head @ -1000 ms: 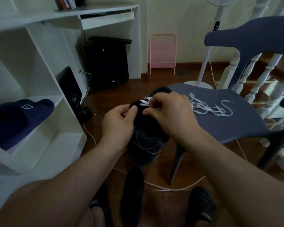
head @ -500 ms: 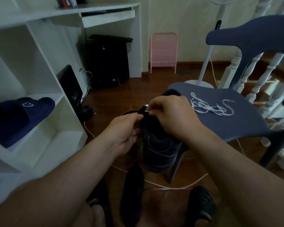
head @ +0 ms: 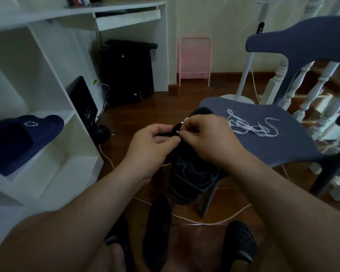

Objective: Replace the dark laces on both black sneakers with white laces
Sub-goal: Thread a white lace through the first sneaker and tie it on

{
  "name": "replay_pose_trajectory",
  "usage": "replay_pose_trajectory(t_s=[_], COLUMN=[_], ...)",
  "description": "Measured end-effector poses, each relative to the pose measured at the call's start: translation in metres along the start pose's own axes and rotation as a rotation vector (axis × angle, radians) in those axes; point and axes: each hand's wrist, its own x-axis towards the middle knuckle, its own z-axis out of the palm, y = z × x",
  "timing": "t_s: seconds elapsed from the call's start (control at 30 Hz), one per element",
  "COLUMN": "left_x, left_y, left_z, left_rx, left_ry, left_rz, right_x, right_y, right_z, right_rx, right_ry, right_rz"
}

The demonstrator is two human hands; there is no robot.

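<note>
A black sneaker [head: 192,173] is held up in mid-air at the front edge of a blue-grey chair [head: 283,146], its toe end pointing away and its heel end hanging toward the floor. The left hand [head: 151,146] grips the shoe's upper on its left side with curled fingers and the thumb pressed along the top. The right hand [head: 206,138] comes over from the right, its fingertips pinched together on a small white lace tip [head: 178,132] at the eyelet area; both hands cover most of the lacing, so how far the white lace is threaded cannot be told. On the chair seat just right of the hands lies a loose white lace [head: 251,127] in a tangle of loops. Below, on the dark wooden floor [head: 165,107], a second black sneaker [head: 157,232] lies between the person's feet, which wear dark clogs [head: 238,244], and a thin white cable [head: 204,220] runs across the boards under the chair. To the left stands a white shelf unit [head: 53,122] with a navy slipper [head: 22,140] on one shelf; farther back sit a black computer tower [head: 128,73], a pink rack [head: 194,61] against the wall and a white fan stand [head: 245,75].
</note>
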Motion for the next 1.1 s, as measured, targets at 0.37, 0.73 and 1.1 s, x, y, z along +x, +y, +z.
replay_pose_trajectory(t_s=[0.37, 0.73, 1.1], left_x=[-0.005, 0.017, 0.007], left_y=[-0.013, -0.003, -0.006], left_z=[0.005, -0.012, -0.008], left_rx=[0.300, -0.153, -0.098], left_ry=[0.109, 0.352, 0.216], left_rz=[0.218, 0.069, 0.206], right_x=[-0.004, -0.016, -0.019], right_y=[-0.005, 0.019, 0.020], right_z=[0.009, -0.005, 0.011], right_rx=[0.183, -0.057, 0.154], right_ry=[0.131, 0.244, 0.047], right_rz=[0.104, 0.099, 0.294])
